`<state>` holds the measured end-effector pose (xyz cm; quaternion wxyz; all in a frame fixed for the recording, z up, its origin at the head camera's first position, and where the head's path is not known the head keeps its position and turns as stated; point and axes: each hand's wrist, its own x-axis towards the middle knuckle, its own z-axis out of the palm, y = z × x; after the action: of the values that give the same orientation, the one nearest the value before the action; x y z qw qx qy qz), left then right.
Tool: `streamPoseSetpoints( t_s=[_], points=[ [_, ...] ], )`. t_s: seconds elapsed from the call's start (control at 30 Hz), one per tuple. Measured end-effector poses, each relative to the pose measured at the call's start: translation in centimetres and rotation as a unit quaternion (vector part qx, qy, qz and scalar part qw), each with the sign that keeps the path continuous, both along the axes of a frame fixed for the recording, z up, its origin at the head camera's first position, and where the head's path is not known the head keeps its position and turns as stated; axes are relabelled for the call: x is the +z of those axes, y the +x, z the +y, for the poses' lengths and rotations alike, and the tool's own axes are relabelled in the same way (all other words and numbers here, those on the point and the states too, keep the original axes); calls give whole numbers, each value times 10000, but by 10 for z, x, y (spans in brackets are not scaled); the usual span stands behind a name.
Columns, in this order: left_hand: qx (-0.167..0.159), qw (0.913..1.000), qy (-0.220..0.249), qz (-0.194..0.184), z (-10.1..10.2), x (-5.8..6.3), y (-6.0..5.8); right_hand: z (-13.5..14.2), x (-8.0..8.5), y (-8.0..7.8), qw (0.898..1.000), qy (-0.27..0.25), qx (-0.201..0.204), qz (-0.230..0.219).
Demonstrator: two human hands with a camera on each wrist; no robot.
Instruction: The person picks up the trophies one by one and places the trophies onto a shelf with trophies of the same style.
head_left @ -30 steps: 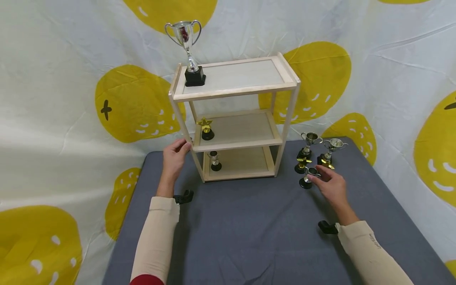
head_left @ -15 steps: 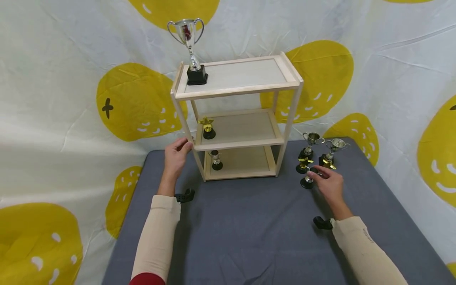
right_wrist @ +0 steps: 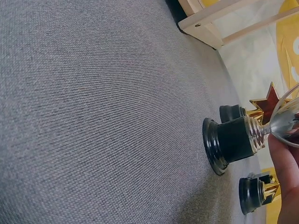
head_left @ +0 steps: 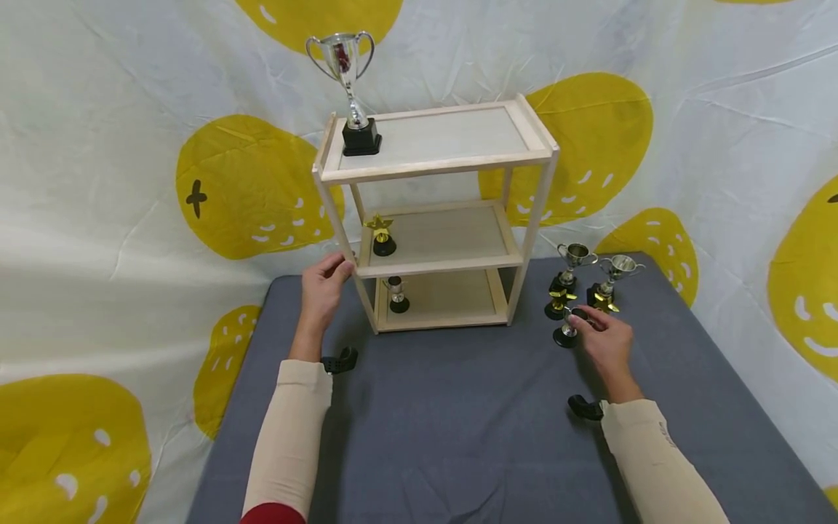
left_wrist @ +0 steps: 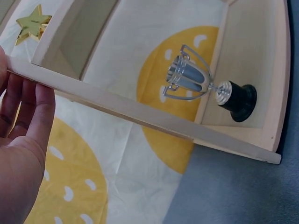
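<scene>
While the grey desk (head_left: 432, 437) lies beneath, the rack (head_left: 445, 268) stands at its 12 o'clock, bearing the big cup (head_left: 360, 138) at the rack's 11 o'clock. At the rack's 8, the left hand (head_left: 323, 286) grips a post (left_wrist: 117, 101); at its 4, the right hand (head_left: 609, 346) pinches the small cup (right_wrist: 245, 137), base on the desk or just above it, I cannot tell which. Between the rack's 3 and 4 stand two middling cups (head_left: 577, 256) (head_left: 618, 268). The shelf cup (head_left: 396, 295) sits at 7. One star (head_left: 381, 231) stands at 9 on the middle shelf (head_left: 452, 233); two more are at the small cup's 11 and 2.
</scene>
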<state>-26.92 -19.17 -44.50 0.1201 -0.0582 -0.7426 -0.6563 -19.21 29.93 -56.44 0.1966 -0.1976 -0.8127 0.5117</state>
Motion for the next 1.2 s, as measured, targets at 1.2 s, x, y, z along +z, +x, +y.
streamPoseSetpoints(
  t_s=[1.2],
  points=[
    [-62, 9999, 67, 87, -1, 0, -4, -2, 7, 0, 9984, 304, 472, -12]
  ],
)
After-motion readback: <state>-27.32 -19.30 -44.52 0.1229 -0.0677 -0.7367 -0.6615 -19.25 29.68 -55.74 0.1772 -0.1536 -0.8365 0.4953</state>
